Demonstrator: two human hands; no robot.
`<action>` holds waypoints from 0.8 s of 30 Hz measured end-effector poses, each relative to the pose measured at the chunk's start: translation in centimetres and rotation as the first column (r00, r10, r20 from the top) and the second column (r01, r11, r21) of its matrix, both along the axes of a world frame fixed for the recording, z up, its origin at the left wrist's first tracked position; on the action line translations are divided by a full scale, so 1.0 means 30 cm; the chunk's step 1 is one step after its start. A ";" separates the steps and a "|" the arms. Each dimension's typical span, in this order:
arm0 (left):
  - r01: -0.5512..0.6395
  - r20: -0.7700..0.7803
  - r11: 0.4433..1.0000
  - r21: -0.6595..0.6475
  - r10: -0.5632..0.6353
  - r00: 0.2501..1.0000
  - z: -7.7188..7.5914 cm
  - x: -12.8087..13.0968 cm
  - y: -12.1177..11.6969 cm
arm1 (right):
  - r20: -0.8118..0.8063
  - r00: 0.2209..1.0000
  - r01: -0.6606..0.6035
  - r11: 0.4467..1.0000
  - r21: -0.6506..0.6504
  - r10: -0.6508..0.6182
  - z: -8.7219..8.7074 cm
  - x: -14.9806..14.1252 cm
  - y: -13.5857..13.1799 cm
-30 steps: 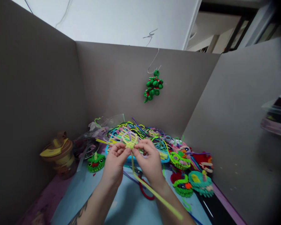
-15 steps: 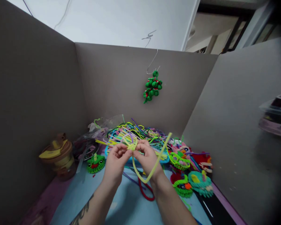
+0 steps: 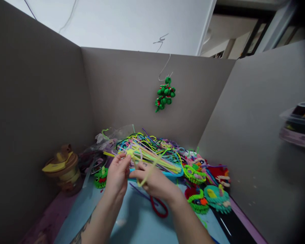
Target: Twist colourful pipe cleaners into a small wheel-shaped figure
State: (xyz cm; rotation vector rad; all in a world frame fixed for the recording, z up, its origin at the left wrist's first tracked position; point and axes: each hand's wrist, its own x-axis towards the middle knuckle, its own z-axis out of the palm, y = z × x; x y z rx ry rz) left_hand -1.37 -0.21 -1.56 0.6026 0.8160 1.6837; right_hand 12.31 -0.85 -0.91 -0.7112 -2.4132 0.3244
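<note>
- From where I stand, I take the small yellow piece as the centre of a clock. At nine o'clock there is a lidded pot, close to the left panel.
- At eight o'clock sits a green figure with a red mouth, partly behind the wrist; it looks already completed, I would judge.
- At seven o'clock is the left hand, thumb and fingers pinching the piece.
- The yellow piece itself is in these fingertips, in front of the heaped strands. Its middle seems formed into a small knot, so I believe a beginning is done.
- A long yellow strand hangs loose from it and bends up toward three o'clock. This length is not worked in, so in my opinion most of the shaping is left.
- At four o'clock is the right hand, fingers bent, the strand crossing before it; whether it grips the strand I cannot tell.
- At five o'clock lies a red loop, perhaps a scissors handle.
- Past three o'clock shows the rim of a blue tray.
- Farther, toward four o'clock, a teal figure appears finished.
</note>
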 end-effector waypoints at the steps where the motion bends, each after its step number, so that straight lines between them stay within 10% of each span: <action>1: 0.001 0.008 1.000 0.002 -0.001 1.000 -0.003 -0.004 0.005 | 0.014 1.000 -0.009 1.000 0.029 0.008 -0.010 -0.010 0.006; 7: -0.062 -0.172 0.991 0.119 0.082 0.982 -0.027 -0.026 0.016 | -0.321 0.938 -0.141 0.990 -0.018 0.128 -0.012 -0.030 -0.008; 11: -0.086 -0.346 0.966 0.243 0.169 0.923 -0.032 -0.036 0.019 | -0.708 0.706 -0.114 0.988 -0.106 0.006 0.007 -0.006 -0.034; 17: -0.082 -0.274 0.983 0.162 0.125 0.954 -0.022 -0.040 0.019 | -0.875 0.473 -0.163 0.965 -0.203 -0.104 -0.028 -0.016 -0.010; 24: -0.040 -0.205 0.989 0.139 0.068 0.976 0.004 -0.018 -0.011 | -0.672 0.686 0.112 0.953 -0.282 -0.279 -0.027 -0.048 -0.008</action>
